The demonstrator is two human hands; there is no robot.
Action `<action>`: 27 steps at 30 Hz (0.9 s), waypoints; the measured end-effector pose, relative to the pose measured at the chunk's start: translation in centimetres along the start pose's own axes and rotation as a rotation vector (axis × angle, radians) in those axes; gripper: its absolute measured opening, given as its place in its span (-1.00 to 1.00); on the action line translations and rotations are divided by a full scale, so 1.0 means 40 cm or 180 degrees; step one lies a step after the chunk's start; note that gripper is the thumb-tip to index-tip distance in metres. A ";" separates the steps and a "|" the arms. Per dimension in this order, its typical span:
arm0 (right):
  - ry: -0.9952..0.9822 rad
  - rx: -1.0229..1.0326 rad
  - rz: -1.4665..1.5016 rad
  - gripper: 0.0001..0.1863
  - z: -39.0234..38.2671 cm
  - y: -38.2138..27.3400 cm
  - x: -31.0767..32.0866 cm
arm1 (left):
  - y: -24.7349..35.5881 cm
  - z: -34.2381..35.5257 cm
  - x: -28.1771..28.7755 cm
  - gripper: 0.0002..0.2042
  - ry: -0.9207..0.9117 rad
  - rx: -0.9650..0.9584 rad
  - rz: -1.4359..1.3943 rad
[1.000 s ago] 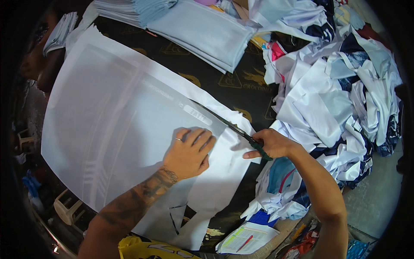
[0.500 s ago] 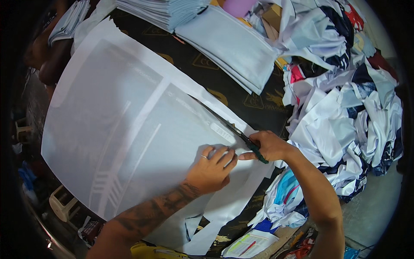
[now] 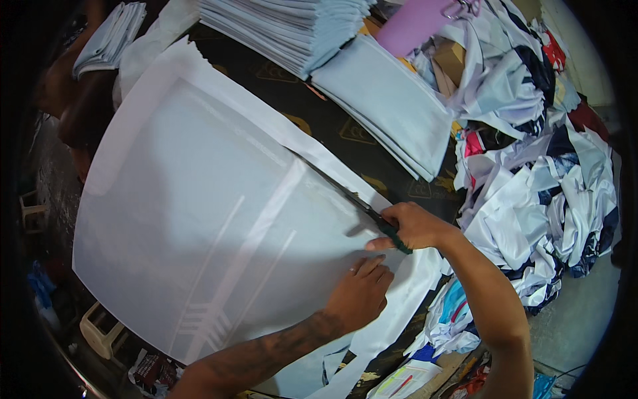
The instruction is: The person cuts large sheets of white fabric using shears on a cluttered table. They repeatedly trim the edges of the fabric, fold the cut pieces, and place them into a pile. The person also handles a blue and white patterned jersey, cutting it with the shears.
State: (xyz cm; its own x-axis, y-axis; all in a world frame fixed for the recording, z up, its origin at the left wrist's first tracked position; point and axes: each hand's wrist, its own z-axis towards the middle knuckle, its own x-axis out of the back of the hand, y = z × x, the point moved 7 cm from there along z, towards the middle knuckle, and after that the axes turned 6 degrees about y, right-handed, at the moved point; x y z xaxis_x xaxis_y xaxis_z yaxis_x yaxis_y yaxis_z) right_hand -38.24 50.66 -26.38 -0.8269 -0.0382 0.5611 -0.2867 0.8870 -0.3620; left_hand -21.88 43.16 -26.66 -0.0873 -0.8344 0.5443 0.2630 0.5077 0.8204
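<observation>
A large pale grey-white fabric piece with faint stripe markings (image 3: 153,199) covers much of the dark table (image 3: 241,72), over white material that shows along its upper and right edges. My right hand (image 3: 415,226) grips long dark scissors (image 3: 352,198) with green on the handle, the blades lying along the fabric's upper edge. My left hand (image 3: 364,292) rests on the fabric just below and left of the handle, fingers slightly bent and apart, holding nothing.
Stacked light blue panels (image 3: 279,30) and folded cloths (image 3: 382,106) lie behind. A heap of white and navy fabric (image 3: 512,219) fills the right side, near a pink cylinder (image 3: 409,26) at the top. A person's bare limbs (image 3: 70,100) show upper left; a plastic stool (image 3: 100,322) stands below.
The view has shifted, so the table sits lower and further right. My left hand has moved right along the fabric, and the scissors have advanced up-left along the edge.
</observation>
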 end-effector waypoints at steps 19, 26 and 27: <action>-0.0001 -0.0189 0.0044 -0.19 0.165 -0.230 0.050 | -0.240 -0.153 0.562 -0.72 0.0184 0.0231 0.0158; -0.0149 -0.0451 -0.0213 -0.15 0.224 -0.318 0.080 | -0.137 -0.257 0.415 -0.84 -0.1169 -0.0161 -0.0495; -0.0013 -0.0296 -0.0014 -0.15 0.239 -0.341 0.093 | -0.140 -0.266 0.402 -0.84 -0.1407 -0.0122 -0.0555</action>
State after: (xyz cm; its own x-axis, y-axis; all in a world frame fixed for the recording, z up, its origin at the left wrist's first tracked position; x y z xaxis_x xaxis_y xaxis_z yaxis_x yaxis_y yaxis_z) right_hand -42.02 34.02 -26.50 -0.8278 -0.0439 0.5593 -0.2442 0.9258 -0.2887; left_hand -14.53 24.63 -24.37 -0.5315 -0.7309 0.4281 0.2427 0.3528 0.9037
